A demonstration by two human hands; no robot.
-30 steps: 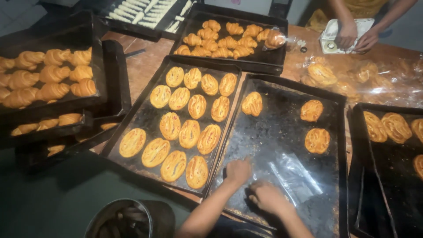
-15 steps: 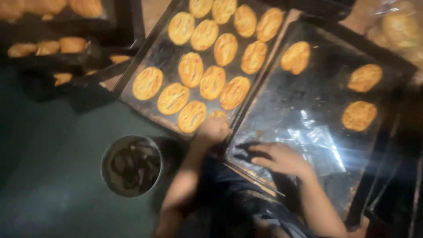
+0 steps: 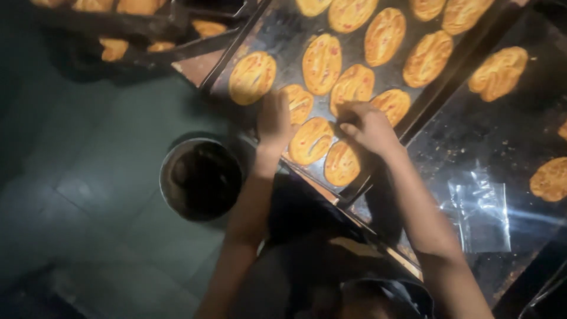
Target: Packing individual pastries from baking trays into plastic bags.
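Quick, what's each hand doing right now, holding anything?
Left hand: fingers down on a pastry in the tray; grip cannot be told.
Right hand: curled over the pastries, holding cannot be told.

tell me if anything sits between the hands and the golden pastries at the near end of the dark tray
Nothing visible does. The left hand already rests on one golden pastry at the near end of the dark tray, and the right hand sits directly over the pastries beside it, with no lid, wrap or tool between.
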